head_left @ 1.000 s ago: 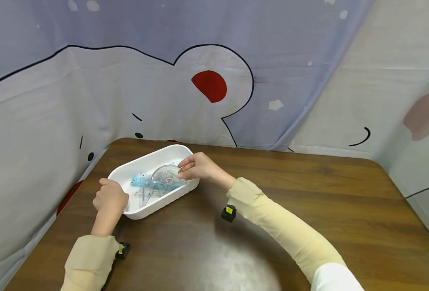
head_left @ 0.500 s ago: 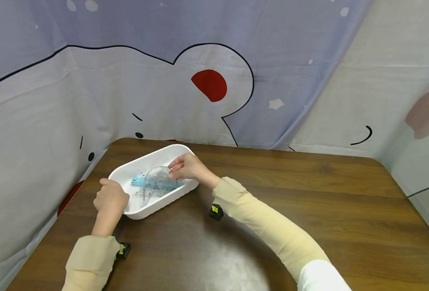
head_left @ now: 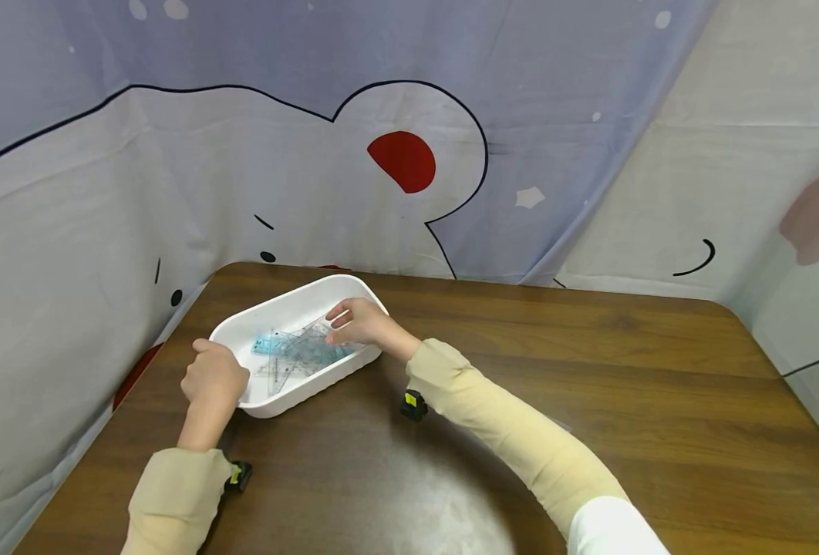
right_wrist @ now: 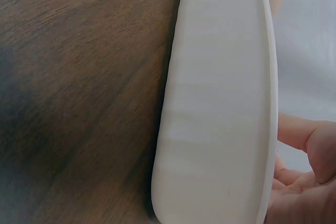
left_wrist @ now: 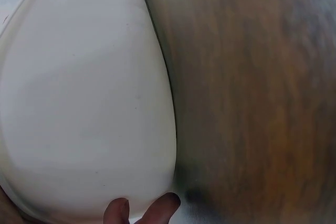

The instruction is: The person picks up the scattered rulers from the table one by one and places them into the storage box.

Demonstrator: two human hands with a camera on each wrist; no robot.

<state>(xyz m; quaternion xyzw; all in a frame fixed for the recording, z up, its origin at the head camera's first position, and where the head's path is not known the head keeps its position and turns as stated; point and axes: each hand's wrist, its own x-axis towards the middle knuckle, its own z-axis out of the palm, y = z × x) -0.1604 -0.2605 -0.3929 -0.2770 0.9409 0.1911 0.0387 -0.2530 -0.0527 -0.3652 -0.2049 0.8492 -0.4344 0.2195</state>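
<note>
A white oblong plastic tray (head_left: 312, 391) rests on the table in the head view. My left hand (head_left: 214, 379) grips its left end, with fingertips (left_wrist: 161, 209) against the end wall in the left wrist view. Inside lies a loose pile of see-through drawing tools: a blue ruler (head_left: 264, 344) and clear set squares (head_left: 281, 373), overlapping one another. Over the tray's right part hovers my right hand (head_left: 359, 321), thumb and fingers apart, close above the pile. The right wrist view shows that hand (right_wrist: 315, 182) behind the tray's near wall (right_wrist: 220, 103), partly hidden by it.
A brown wooden table (head_left: 520, 347) extends far to the right. Patterned cloth (head_left: 257, 169) hangs along its back and left edges. Black wrist cameras (head_left: 413, 405) sit under both sleeves.
The right hand moved left over the tray with a clear protractor, lowered it onto the pile and let go; its fingers have parted. The left hand stays at the tray's end.
</note>
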